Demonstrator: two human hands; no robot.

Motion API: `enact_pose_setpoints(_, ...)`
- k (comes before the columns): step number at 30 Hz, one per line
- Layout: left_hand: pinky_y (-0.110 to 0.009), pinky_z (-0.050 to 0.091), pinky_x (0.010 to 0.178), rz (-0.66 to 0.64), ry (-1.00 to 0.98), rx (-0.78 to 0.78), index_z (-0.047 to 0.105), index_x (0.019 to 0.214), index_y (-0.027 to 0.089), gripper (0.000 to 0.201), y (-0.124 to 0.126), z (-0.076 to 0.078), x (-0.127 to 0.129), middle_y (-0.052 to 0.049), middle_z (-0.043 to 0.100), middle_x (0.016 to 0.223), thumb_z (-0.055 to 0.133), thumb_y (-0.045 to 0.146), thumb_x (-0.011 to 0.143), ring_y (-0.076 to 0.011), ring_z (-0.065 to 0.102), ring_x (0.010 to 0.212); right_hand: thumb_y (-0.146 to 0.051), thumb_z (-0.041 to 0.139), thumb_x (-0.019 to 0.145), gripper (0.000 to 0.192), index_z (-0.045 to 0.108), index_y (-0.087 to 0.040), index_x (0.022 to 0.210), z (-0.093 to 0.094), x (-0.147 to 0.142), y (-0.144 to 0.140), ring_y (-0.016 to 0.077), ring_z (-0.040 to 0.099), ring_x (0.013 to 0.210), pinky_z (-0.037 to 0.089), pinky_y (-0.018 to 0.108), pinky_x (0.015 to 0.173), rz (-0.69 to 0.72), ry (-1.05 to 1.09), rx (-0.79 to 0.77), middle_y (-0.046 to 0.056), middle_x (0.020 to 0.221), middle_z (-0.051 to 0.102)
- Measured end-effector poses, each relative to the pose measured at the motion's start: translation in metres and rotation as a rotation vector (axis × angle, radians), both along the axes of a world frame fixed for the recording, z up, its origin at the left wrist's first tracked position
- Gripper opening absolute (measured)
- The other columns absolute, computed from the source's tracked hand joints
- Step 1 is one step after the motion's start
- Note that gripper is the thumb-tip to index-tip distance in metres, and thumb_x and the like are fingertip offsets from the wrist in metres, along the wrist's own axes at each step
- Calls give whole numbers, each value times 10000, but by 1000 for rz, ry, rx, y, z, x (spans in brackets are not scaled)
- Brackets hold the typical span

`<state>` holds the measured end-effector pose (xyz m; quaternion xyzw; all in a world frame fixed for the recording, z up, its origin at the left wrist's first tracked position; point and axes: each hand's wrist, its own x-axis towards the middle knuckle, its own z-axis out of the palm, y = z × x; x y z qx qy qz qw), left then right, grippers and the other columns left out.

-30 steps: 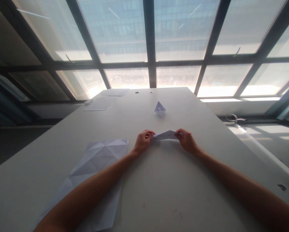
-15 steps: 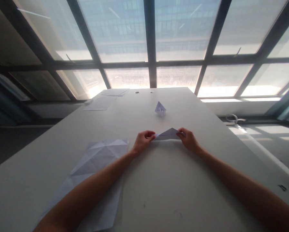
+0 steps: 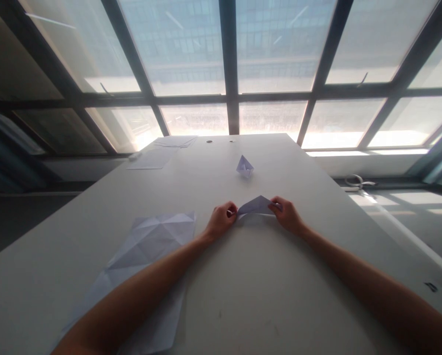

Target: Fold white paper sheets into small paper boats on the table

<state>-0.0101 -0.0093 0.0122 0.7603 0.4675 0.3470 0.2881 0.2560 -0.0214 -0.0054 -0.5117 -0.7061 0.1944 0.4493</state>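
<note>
A folded sheet of white paper point(image 3: 256, 204), peaked in the middle, is held between my two hands just above the table. My left hand point(image 3: 222, 217) pinches its left end between thumb and fingers. On the other side, my right hand point(image 3: 285, 212) grips the right end with the thumb underneath. Beyond them a small folded paper boat point(image 3: 245, 167) stands on the table. Left of my hands, partly under my left forearm, lies a creased white sheet point(image 3: 150, 241).
The white table point(image 3: 261, 296) reaches toward large framed windows. Several flat paper sheets point(image 3: 150, 159) lie at its far left. Two small round marks or holes show near the far edge. A white ring-shaped object point(image 3: 355, 181) is beyond the right edge.
My left hand has rolled slightly and lowered, and the left end of the folded paper now bends downward. My right hand stays nearly in place. The paper boat has not moved.
</note>
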Motion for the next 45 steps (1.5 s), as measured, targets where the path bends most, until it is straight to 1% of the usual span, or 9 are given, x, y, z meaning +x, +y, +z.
enact_pose_setpoints(7,-272,492,742,-72,76,150,730,919,186,255,-4,4,2,-50,709,917,552,368,908,-163,629,753,-339,544,864,184,627,-180,820,3,0,-1,189,593,697,436,287,674,-25,16,-12,18,723,651)
enact_pose_setpoints(12,-269,502,771,-107,80,169,735,990,190,235,1,-3,1,-58,701,1023,692,349,823,-168,639,802,-348,544,865,191,619,-180,816,2,-1,0,191,598,693,442,292,678,-30,38,-21,20,723,650)
enact_pose_setpoints(17,-256,498,757,-96,92,175,758,916,188,151,5,-8,-1,-53,706,969,627,241,864,-156,646,787,-355,545,867,194,618,-181,820,0,0,1,194,604,696,437,290,667,-35,38,-23,19,718,650)
enact_pose_setpoints(24,-251,479,723,-16,77,170,740,879,165,159,3,-1,0,-42,708,835,589,215,885,-156,630,740,-339,545,869,180,624,-183,827,0,0,0,193,604,701,432,287,675,-28,28,-22,22,730,659)
enact_pose_setpoints(30,-254,473,755,-83,97,174,757,874,176,173,5,-7,-1,-59,691,922,596,239,883,-166,633,810,-341,547,872,183,617,-181,819,2,-1,-2,190,590,688,421,281,667,-27,18,-24,21,716,646)
enact_pose_setpoints(36,-260,466,767,-109,117,186,755,867,180,176,6,-9,-1,-63,668,923,584,222,879,-169,622,824,-358,548,874,197,620,-180,827,1,-1,0,191,590,687,424,283,664,-27,19,-23,25,723,650)
enact_pose_setpoints(39,-255,453,735,-60,123,187,719,862,170,154,4,-6,-1,-45,669,867,575,221,879,-157,605,767,-352,549,875,192,625,-182,833,2,-1,-1,184,579,674,425,285,663,-27,9,-20,21,715,644)
enact_pose_setpoints(42,-239,433,668,34,99,131,651,942,178,113,3,-3,-1,5,653,754,575,225,872,-138,579,675,-350,549,874,193,629,-181,828,2,-2,-1,180,569,665,428,290,663,-21,-1,-18,18,705,636)
enact_pose_setpoints(45,-230,428,652,61,42,98,579,1033,199,154,2,-2,-1,40,633,699,550,211,883,-131,577,642,-355,548,874,198,625,-181,821,3,-2,-2,179,568,665,437,293,663,-4,10,-17,14,702,631)
